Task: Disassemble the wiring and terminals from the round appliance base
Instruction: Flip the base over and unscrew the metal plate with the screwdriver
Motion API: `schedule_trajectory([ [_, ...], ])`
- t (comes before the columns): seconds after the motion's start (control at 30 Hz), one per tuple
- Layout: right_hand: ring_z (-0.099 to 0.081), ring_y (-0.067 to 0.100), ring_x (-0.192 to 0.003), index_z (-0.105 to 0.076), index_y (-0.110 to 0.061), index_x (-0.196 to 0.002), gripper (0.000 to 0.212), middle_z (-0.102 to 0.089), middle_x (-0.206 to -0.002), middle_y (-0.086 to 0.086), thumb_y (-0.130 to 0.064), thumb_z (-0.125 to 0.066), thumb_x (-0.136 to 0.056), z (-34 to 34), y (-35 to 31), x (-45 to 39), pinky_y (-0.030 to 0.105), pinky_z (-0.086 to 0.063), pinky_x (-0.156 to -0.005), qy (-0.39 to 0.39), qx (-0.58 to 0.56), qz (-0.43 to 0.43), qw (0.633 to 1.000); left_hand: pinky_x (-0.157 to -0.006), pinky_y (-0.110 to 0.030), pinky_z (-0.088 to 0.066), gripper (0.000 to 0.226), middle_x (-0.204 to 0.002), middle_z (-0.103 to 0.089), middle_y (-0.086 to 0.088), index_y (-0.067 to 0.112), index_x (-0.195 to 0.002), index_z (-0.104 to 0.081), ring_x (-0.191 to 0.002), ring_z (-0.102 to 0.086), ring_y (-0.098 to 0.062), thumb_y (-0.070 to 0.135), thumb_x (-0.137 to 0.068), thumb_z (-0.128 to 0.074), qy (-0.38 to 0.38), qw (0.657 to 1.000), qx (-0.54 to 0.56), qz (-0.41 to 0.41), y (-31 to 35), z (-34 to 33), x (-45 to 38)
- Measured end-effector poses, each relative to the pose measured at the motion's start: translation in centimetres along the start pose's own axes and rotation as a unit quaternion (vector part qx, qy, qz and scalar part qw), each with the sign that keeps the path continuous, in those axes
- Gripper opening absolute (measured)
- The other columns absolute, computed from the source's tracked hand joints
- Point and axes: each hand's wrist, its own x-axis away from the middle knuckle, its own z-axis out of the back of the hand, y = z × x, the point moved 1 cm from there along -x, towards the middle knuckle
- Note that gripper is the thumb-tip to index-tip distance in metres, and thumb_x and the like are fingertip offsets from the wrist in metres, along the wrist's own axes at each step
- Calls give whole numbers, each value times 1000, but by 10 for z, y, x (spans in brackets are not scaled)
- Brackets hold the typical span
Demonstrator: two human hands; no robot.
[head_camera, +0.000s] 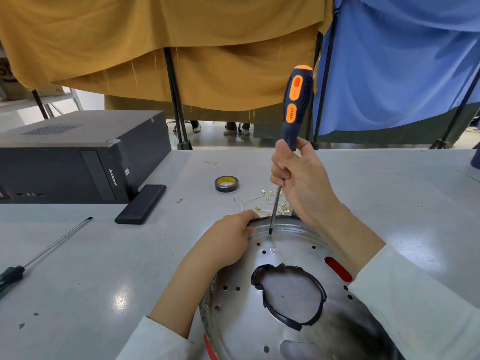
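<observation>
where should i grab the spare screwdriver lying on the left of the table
Take the spare screwdriver by its dark handle at the near left edge, coming from above. It lies flat with the thin shaft pointing away toward the computer case, and the handle is the thick end.

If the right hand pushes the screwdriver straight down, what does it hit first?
Probably the small screw in the round silver metal base; the right hand already has the orange-and-black screwdriver tip on it.
</observation>
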Motion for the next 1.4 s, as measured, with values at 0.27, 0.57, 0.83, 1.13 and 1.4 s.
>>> schedule_trajectory([
  [0.27,-28,9,-54,-54,-9,-112,33,-37,-64,0,-28,-29,-102,-2,1,2,23,-27,-53,-17,1,2,1000,-83,-31,-43,31,-116,-62,-1,29,-123,-52,-101,-54,-22,16,-99,-36,1,1000,1,-3,0,0,0],
  [0.57,-30,11,-54,-46,-15,-106,11,-36,-64,0,-18,-36,-102,0,3,3,23,-29,-54,-26,61,25,997,-84,-27,-41,34,-121,-57,7,37,-126,-42,-106,-54,-16,19,-97,-42,3,999,41,-24,2,1,3],
  [0.83,-28,9,-54,-51,-12,-115,26,-38,-63,-3,-21,-30,-103,3,6,2,20,-30,-52,-35,15,15,999,-86,-20,-38,20,-113,-53,12,29,-111,-56,-102,-51,-6,31,-91,-58,5,997,19,-70,9,2,2],
  [1.13,-28,9,-54,-51,-12,-112,25,-39,-60,-6,-18,-29,-103,-9,-6,1,20,-28,-51,-35,-9,26,999,-90,-34,-46,19,-109,-64,6,26,-107,-64,-101,-56,-15,30,-90,-57,-50,996,-60,-42,20,11,2],
  [1.4,-28,8,-51,-51,-12,-104,16,-36,-57,-6,-26,-46,-97,-6,-20,9,22,-26,-50,-16,5,23,1000,-81,-29,-47,11,-104,-63,9,31,-97,-65,-88,-55,-10,33,-87,-62,-38,993,-107,-44,26,17,3],
])
